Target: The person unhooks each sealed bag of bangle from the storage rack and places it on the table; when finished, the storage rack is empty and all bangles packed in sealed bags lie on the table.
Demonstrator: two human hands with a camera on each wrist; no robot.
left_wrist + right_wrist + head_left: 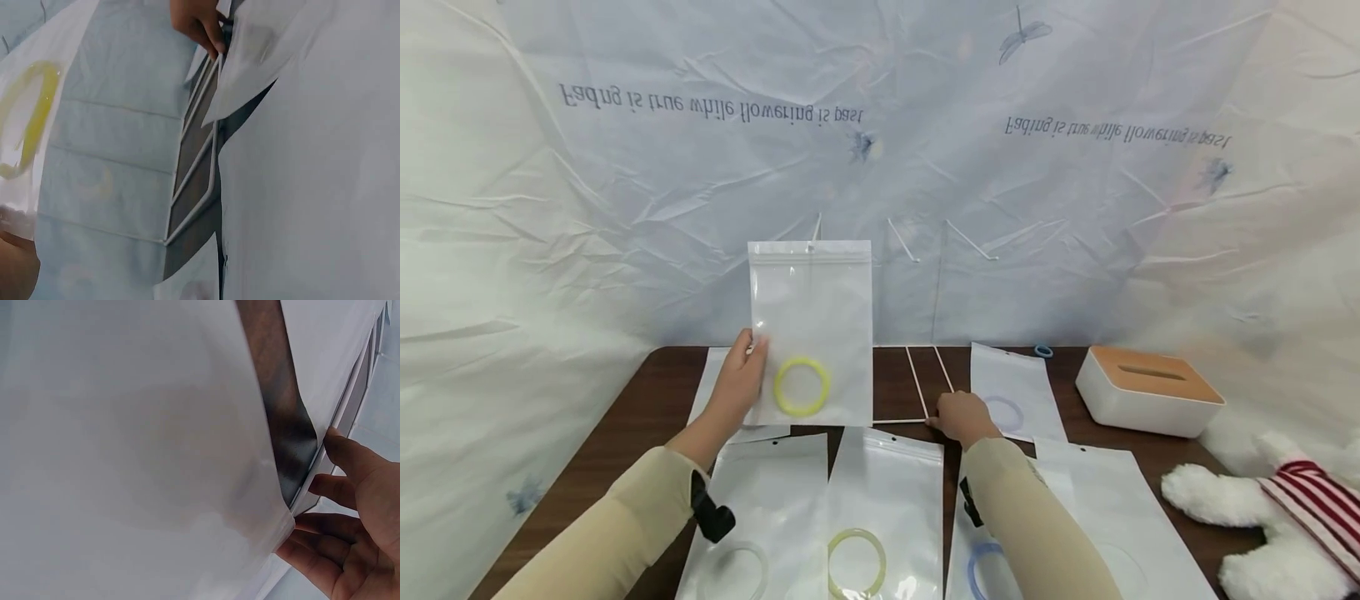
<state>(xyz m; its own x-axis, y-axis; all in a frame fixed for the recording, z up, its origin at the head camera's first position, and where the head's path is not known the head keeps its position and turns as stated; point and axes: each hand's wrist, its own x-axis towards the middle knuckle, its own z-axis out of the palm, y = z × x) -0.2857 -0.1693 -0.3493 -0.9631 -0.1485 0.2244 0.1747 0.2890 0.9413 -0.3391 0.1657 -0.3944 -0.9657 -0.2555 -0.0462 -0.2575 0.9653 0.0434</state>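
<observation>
My left hand (pixel 737 385) holds the left edge of a white zip bag (pixel 835 308), thumb on its front. A yellow ring (pixel 778 387) shows through the lower part of this bag. The bag's top overlaps one prong of a white wire rack (pixel 917 383), whose other prongs stick out to the right. With thumb and fingers, my right hand (pixel 966 417) grips the rack's front base bar near its right end. In the right wrist view, the fingertips (pixel 331 434) are at the bar, close beside a bag's edge.
More white bags with rings lie on the dark table (pixel 655 417), including a bag with a yellow-green ring (pixel 883 562) and one with a blue ring (pixel 973 571). A tissue box (pixel 1150 404), small blue ring (pixel 1043 352) and white plush toy (pixel 1217 496) sit right. A printed curtain (pixel 700 183) hangs behind.
</observation>
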